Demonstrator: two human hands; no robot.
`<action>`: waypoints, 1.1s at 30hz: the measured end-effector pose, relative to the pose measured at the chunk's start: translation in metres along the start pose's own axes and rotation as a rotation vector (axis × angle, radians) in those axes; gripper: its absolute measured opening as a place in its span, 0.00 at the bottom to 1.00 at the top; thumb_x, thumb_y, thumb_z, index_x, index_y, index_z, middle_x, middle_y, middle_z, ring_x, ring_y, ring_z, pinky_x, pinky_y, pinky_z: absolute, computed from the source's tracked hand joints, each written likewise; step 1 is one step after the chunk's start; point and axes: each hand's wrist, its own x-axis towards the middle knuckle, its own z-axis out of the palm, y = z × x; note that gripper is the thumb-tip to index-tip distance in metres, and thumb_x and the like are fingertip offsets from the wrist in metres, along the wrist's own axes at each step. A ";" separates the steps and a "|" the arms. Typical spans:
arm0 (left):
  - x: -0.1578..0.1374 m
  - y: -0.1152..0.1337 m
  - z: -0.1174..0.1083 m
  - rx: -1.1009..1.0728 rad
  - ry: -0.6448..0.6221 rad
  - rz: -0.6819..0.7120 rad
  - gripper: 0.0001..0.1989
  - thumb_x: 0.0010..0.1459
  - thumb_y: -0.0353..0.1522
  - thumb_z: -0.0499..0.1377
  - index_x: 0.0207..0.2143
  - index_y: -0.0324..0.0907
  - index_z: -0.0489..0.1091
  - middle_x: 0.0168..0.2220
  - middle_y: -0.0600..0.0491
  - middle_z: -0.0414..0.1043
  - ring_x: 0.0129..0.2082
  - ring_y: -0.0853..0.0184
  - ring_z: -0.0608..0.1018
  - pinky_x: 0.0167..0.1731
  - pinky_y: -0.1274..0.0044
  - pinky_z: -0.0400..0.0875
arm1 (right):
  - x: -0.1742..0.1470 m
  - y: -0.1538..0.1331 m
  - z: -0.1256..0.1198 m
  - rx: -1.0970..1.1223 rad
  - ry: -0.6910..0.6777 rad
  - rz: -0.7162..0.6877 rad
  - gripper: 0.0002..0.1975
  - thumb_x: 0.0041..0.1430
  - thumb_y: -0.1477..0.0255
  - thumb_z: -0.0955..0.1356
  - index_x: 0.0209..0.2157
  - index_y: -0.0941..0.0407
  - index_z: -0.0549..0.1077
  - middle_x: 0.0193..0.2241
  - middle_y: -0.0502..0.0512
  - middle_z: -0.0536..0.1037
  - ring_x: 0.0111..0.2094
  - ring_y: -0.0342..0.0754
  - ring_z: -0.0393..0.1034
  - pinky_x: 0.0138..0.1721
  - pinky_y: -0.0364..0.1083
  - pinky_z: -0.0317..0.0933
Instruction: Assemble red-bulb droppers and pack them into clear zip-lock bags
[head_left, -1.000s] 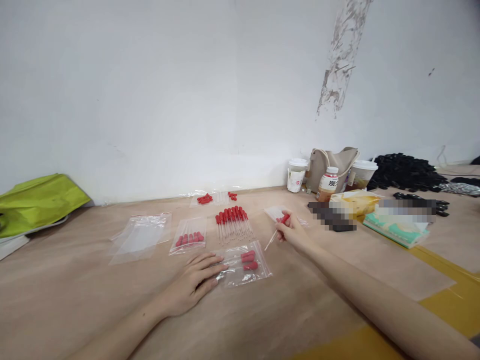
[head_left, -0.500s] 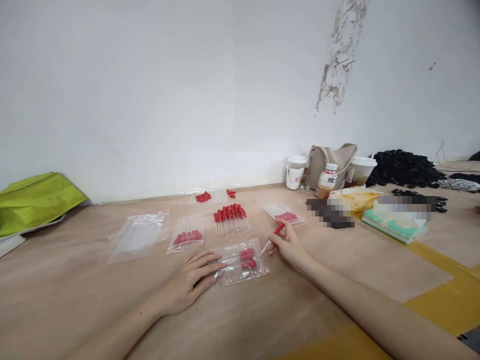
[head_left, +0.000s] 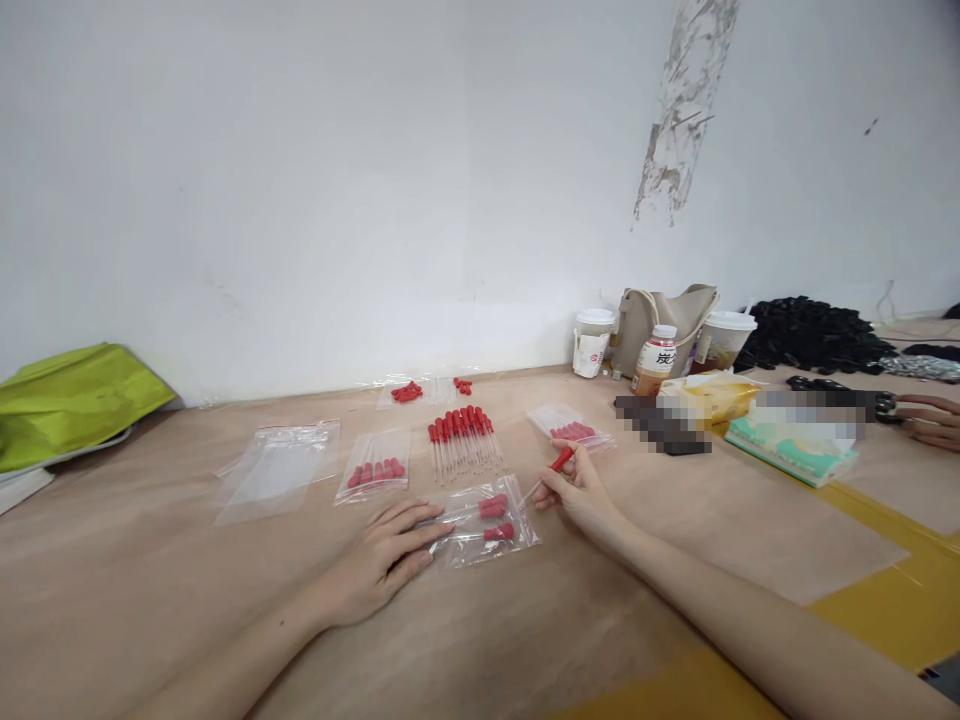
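Observation:
My left hand [head_left: 390, 555] lies with its fingers stretched out, their tips pressing on the left end of a clear zip bag [head_left: 457, 549]. Inside that bag are several droppers with red bulbs [head_left: 495, 508]. Between its thumb and fingers, my right hand [head_left: 581, 495] pinches one dropper [head_left: 561, 459] by the red bulb; its thin clear tube points down-left at the bag's right edge. Beyond the bag, several loose droppers [head_left: 465, 430] lie side by side, bulbs away from me.
Filled bags lie on the left [head_left: 375, 472] and right [head_left: 574, 430]. Flat bags without droppers [head_left: 277, 470] are farther left. Small red bulbs [head_left: 407, 392] lie by the wall. Cups [head_left: 592, 345], a bottle [head_left: 654, 360] and a tissue pack [head_left: 791, 450] stand right. Another person's hand [head_left: 930, 418] is at the far right.
The lower dropper in the bag has straightened and its bulb points right. My right hand stays near the bag's edge with its dropper. Another person's hand has come into view at right.

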 end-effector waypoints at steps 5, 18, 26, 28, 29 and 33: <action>0.000 0.000 0.001 -0.009 0.010 -0.009 0.18 0.62 0.36 0.46 0.54 0.56 0.56 0.56 0.56 0.57 0.56 0.61 0.59 0.53 0.63 0.55 | -0.001 0.005 0.004 0.070 -0.040 0.079 0.25 0.42 0.66 0.69 0.38 0.52 0.50 0.24 0.41 0.63 0.20 0.42 0.69 0.25 0.46 0.67; 0.000 -0.001 0.001 -0.007 0.010 -0.003 0.19 0.62 0.36 0.46 0.55 0.56 0.54 0.57 0.56 0.56 0.56 0.62 0.58 0.53 0.65 0.54 | 0.007 0.008 -0.007 0.038 -0.043 0.166 0.12 0.43 0.68 0.69 0.29 0.56 0.64 0.24 0.47 0.68 0.21 0.37 0.65 0.26 0.41 0.62; 0.000 -0.001 0.001 0.001 -0.002 -0.002 0.19 0.62 0.36 0.45 0.56 0.55 0.54 0.57 0.56 0.56 0.56 0.61 0.58 0.53 0.65 0.54 | 0.007 0.008 -0.007 -0.355 -0.141 -0.012 0.11 0.38 0.73 0.70 0.28 0.58 0.67 0.19 0.44 0.67 0.18 0.36 0.57 0.20 0.38 0.52; 0.000 0.000 0.001 0.002 -0.002 -0.006 0.19 0.62 0.36 0.45 0.56 0.55 0.54 0.57 0.56 0.55 0.56 0.62 0.58 0.53 0.65 0.54 | 0.008 0.011 -0.004 -0.431 -0.189 -0.064 0.09 0.38 0.74 0.70 0.25 0.58 0.67 0.18 0.45 0.67 0.19 0.37 0.58 0.21 0.38 0.53; 0.000 0.000 0.000 0.004 -0.003 -0.007 0.19 0.62 0.36 0.45 0.56 0.55 0.54 0.57 0.56 0.56 0.56 0.62 0.57 0.53 0.65 0.54 | 0.009 0.014 -0.003 -0.461 -0.214 -0.085 0.08 0.39 0.73 0.70 0.25 0.58 0.68 0.18 0.46 0.68 0.19 0.38 0.59 0.21 0.38 0.53; 0.000 0.001 0.000 0.013 0.004 0.004 0.19 0.62 0.36 0.45 0.56 0.54 0.54 0.56 0.55 0.56 0.56 0.62 0.57 0.54 0.65 0.54 | 0.012 0.022 0.000 -0.540 -0.218 -0.184 0.06 0.40 0.71 0.70 0.24 0.58 0.72 0.20 0.49 0.72 0.22 0.41 0.63 0.22 0.39 0.56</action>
